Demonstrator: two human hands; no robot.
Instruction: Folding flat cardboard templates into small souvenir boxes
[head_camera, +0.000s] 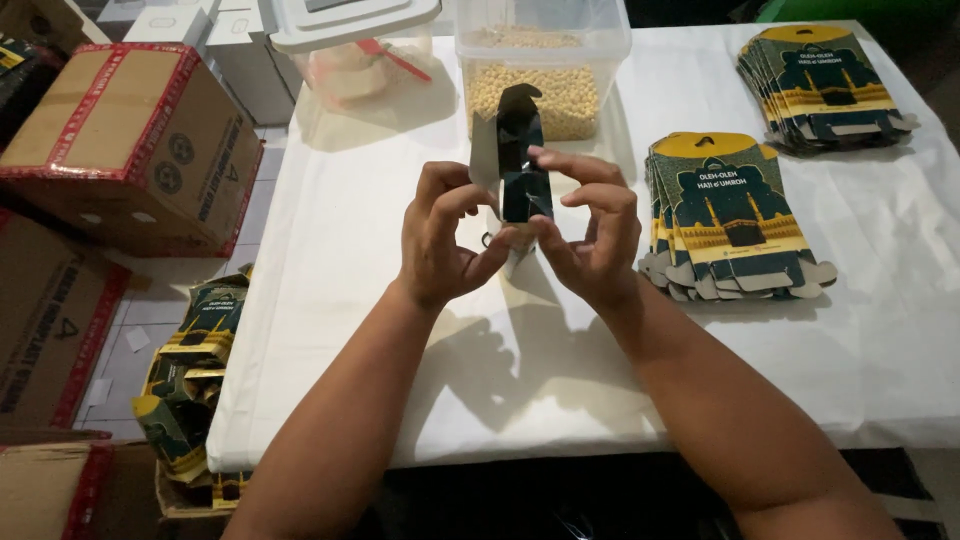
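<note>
Both hands are up over the white tablecloth (330, 250), working one small dark green carton (522, 170) that's standing upright between them. The left hand (440, 245) has its fingers curled in, tips pressed against the carton's left side and lower end, thumb tucked under near the bottom flap. The right hand (590, 235) is pinching the carton from the other side, its forefinger laid across the upper edge and the thumb meeting it lower down, so the carton is clamped right between the two sets of fingertips. Just past the fingertips sits a clear plastic tub (540, 60) full of pale round beans, with a second lidded tub (355, 45) beyond the left knuckles. Off to the outside of the right fingers there's a stack of flat cartons (735, 215), same green and yellow print, and another stack (825, 85) farther out. Out past the left wrist: brown cardboard boxes (130, 140) and a pile of folded cartons (190, 380) down low.
</note>
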